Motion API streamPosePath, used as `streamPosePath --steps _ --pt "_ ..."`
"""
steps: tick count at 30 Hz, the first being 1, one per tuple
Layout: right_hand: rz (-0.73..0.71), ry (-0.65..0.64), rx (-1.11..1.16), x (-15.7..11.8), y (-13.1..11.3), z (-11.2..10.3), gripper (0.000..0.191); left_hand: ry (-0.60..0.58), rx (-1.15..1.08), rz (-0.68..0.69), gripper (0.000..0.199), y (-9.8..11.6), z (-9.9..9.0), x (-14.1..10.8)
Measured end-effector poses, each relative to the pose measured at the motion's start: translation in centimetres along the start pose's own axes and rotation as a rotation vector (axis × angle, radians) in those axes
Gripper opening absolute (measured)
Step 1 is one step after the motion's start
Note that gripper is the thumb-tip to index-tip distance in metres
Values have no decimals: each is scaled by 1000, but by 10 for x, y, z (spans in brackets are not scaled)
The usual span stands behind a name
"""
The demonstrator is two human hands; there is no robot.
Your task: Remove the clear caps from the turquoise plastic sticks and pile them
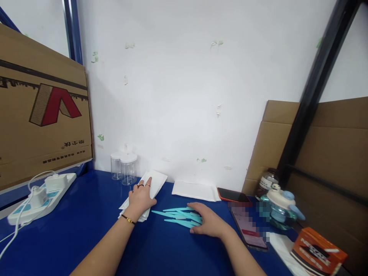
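My left hand [140,199] lies with its fingers spread on a small stack of white paper packets [156,182], pressing on them from above. Just right of it, several teal plastic tweezers [179,216] lie fanned out on the blue table, tips toward the left. My right hand [208,220] curves round their right ends, thumb at the near side and fingers at the far side; the palm hides part of them. A small whitish piece [180,218] shows among the tweezers. Beyond them, near the wall, a flat white packet [196,190] rests on the table.
Two clear lidded jars [128,170] stand by the wall. A power strip [57,197] with plugged chargers sits left. On the right are a phone with an orange edge [234,195], another phone [250,230], a brown bottle [267,182], a teal-tinted bottle [280,211] and an orange box [317,251].
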State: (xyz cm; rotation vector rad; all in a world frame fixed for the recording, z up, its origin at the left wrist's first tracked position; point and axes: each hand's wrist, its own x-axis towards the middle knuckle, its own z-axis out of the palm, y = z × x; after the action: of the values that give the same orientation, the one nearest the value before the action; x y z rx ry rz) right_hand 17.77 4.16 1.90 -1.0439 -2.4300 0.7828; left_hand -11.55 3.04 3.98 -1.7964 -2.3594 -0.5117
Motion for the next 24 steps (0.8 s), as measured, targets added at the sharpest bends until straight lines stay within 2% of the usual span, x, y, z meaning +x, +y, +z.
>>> streamPosePath --steps 6,8,10,11,12,15,17,18,19,21,24 --pt "-47 95 29 8 7 14 56 41 -217 25 80 -8 -19 10" --pt "-61 155 29 10 6 14 58 60 -396 48 75 -7 -33 11" --pt "-95 281 28 11 2 8 52 -14 -691 73 71 1 -48 7" --pt "-120 364 30 11 -2 4 44 -116 -881 77 69 7 -54 3" --pt "-148 444 35 11 -6 0 37 -274 -1093 80 68 14 -58 -1" --pt "-208 585 47 7 -20 -12 29 -927 -1633 44 71 37 -56 -17" --pt "-212 602 37 3 -27 -16 31 -1296 -1806 -8 74 47 -45 -26" --pt "-204 612 29 2 -29 -17 32 -1435 -1834 -26 75 50 -38 -30" --pt "-190 633 23 2 -30 -18 33 -1538 -1844 -35 76 52 -32 -33" --pt "-135 712 25 2 -28 -18 33 -1669 -1830 -30 77 50 -22 -35" --pt "8 824 133 5 -22 -20 31 -1733 -1853 23 78 42 -14 -34"
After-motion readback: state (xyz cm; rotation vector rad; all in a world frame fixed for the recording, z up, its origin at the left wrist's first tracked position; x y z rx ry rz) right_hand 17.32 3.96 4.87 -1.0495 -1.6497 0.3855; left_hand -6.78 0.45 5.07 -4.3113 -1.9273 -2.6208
